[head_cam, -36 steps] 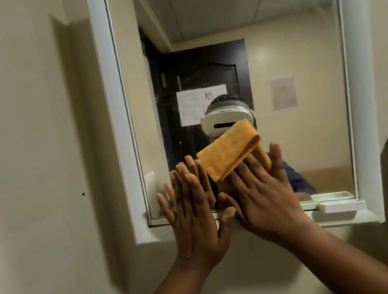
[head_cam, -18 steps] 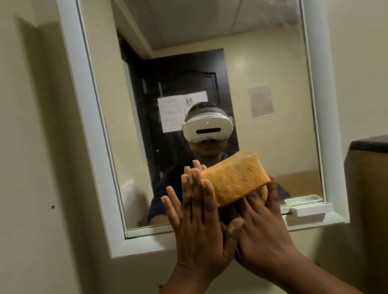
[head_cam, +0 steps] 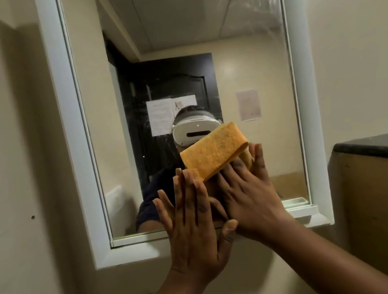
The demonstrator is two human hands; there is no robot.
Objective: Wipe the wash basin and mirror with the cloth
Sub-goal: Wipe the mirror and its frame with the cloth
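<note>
A folded orange cloth point(head_cam: 214, 153) is pressed against the lower middle of the mirror point(head_cam: 176, 40), tilted so that its right end sits higher than its left. The right hand point(head_cam: 247, 197) lies flat over the lower part of the cloth with fingers point(head_cam: 258, 161) spread and extended upward, palm toward the glass; its grip is an open, flattened press rather than a closed grasp, pinning the cloth to the mirror. The left hand point(head_cam: 194, 229) is just beside it, also flat and open with fingers straight, its fingertips touching the lower left edge of the cloth and its thumb resting against the right hand (whether the left palm touches the glass cannot be told). Both forearms rise from the bottom of the view.

The mirror has a white frame point(head_cam: 63, 113) set on a cream wall point(head_cam: 9, 168). A smeared, streaky patch point(head_cam: 254, 2) shows in the upper right corner of the glass. The reflection shows a dark door point(head_cam: 173, 81) with papers on it and a white headset point(head_cam: 195, 132) partly hidden by the cloth. At the right, a dark-topped counter point(head_cam: 379, 147) stands near the frame.
</note>
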